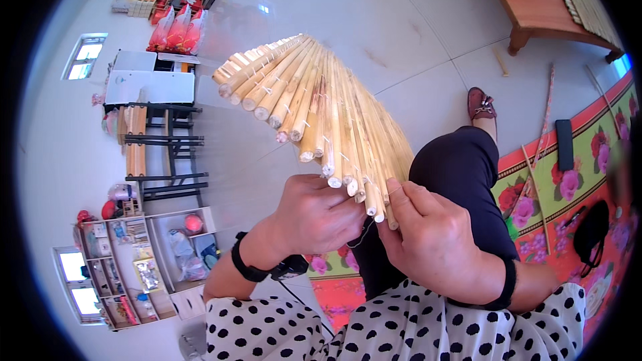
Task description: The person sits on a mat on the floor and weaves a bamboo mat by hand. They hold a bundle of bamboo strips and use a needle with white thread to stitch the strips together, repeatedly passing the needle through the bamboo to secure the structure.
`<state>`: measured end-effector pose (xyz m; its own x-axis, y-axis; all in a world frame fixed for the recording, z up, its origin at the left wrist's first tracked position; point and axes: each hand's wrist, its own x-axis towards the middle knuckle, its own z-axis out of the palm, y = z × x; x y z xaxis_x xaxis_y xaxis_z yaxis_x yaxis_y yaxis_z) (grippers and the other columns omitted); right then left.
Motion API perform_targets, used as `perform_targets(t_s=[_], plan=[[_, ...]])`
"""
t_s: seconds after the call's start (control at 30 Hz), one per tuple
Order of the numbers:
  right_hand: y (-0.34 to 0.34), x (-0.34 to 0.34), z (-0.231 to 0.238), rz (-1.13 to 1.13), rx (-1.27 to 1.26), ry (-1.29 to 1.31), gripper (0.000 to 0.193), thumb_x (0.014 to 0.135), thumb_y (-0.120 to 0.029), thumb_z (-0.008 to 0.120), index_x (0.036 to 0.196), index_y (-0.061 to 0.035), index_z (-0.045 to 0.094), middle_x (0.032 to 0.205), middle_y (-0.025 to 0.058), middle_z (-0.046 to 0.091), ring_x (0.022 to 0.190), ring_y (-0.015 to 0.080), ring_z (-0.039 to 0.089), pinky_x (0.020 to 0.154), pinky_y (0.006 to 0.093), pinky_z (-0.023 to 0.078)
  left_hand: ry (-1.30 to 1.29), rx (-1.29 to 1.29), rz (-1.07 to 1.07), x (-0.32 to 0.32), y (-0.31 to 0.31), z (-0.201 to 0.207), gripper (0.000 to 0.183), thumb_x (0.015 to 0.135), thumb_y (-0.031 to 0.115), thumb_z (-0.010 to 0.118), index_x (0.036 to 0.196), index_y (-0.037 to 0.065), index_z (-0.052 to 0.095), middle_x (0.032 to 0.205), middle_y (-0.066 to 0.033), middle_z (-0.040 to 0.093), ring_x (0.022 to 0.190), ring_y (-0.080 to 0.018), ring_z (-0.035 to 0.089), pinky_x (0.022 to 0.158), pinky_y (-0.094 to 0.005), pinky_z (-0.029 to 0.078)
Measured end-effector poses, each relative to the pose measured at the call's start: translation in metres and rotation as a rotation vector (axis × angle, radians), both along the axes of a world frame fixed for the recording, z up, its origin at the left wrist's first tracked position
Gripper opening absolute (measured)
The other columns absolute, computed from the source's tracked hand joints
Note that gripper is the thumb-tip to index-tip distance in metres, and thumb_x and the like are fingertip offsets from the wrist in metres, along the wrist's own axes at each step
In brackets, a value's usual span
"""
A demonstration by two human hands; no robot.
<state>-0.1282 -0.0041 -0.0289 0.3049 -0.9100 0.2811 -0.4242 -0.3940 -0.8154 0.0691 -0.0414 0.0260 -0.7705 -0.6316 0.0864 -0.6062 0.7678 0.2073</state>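
Note:
A mat of pale, round reed stalks [338, 120], joined side by side with white thread, fans out in front of me and curves away. Its cut ends point toward me. My right hand [431, 234] is closed around the last stalks at the mat's near right edge, thumb and forefinger pinched there. A thin thread shows by these fingertips. My left hand [324, 210] makes a fist just under the stalk ends, close to the right hand. Its fingertips are hidden, so what they hold cannot be made out. A fine dark strand hangs between the hands.
A red floral mat [568, 187] lies at the right with loose stalks [535, 187], a black phone-like slab [564, 145] and a black pouch [590, 237]. Far right stands a wooden table [528, 0]. Shelves [144, 261] and a black metal frame [167, 140] line the left.

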Motion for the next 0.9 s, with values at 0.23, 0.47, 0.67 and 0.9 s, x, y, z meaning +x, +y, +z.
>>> perform_targets(t_s=[0.23,0.47,0.67,0.9], plan=[[0.006,0.007,0.001,-0.047,-0.058,0.056,0.039,0.072,-0.008,0.076,0.106,0.008,0.065,0.09,0.0166,0.067,0.07,0.0269,0.069,0.06,0.033,0.056,0.105,-0.041,-0.103,0.01,-0.004,-0.011,0.014,0.062,0.011,0.069,0.065,0.011,0.055,0.067,0.0007,0.054,0.056,-0.016,0.058,0.047,-0.0296,0.046],[0.007,0.009,-0.007,-0.059,-0.174,0.092,0.04,0.069,-0.008,0.076,0.104,0.0081,0.065,0.09,0.0156,0.067,0.065,0.0254,0.068,0.056,0.0323,0.056,0.032,0.064,-0.071,0.03,0.013,-0.008,0.025,0.068,0.014,0.071,0.062,0.011,0.047,0.057,-0.0005,0.044,0.049,-0.0176,0.055,0.043,-0.0313,0.043],[0.001,0.006,-0.01,-0.07,-0.244,0.101,0.038,0.07,-0.006,0.076,0.104,0.0085,0.065,0.092,0.0195,0.068,0.068,0.0283,0.069,0.059,0.0331,0.057,0.08,0.104,0.087,0.027,0.004,0.005,0.031,0.074,0.031,0.077,0.072,0.011,0.053,0.069,-0.0016,0.053,0.06,-0.0214,0.059,0.048,-0.0329,0.046],[0.004,0.006,-0.011,-0.07,-0.223,0.097,0.041,0.07,-0.006,0.076,0.107,0.008,0.064,0.093,0.0184,0.068,0.068,0.0274,0.069,0.059,0.0322,0.056,0.116,0.054,-0.012,0.01,0.0,-0.015,0.016,0.073,0.016,0.072,0.072,0.01,0.057,0.064,-0.0015,0.055,0.055,-0.0221,0.059,0.053,-0.0361,0.049]])
